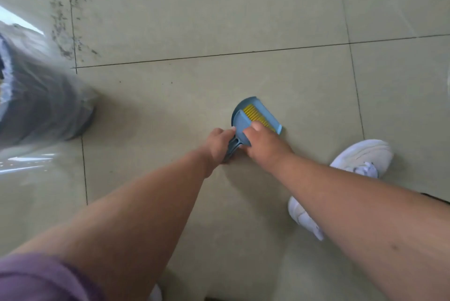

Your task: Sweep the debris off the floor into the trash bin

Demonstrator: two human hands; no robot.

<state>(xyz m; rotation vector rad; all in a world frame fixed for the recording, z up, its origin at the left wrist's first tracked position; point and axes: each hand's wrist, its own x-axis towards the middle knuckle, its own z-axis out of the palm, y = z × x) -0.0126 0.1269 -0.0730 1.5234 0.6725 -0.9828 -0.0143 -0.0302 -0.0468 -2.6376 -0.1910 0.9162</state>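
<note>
On a tiled floor, the left hand [220,141] grips the nested handles of a blue dustpan [261,115] and yellow-bristled brush [253,112], while the right hand [264,141] closes over the brush back. The debris [65,30] lies well away, forward and left, strung along a grout line beyond the lined trash bin [41,103]; the left hand is nearer it.

one dustpan [264,115], one brush [253,113], one bin [41,106], two shoes [362,157]
</note>
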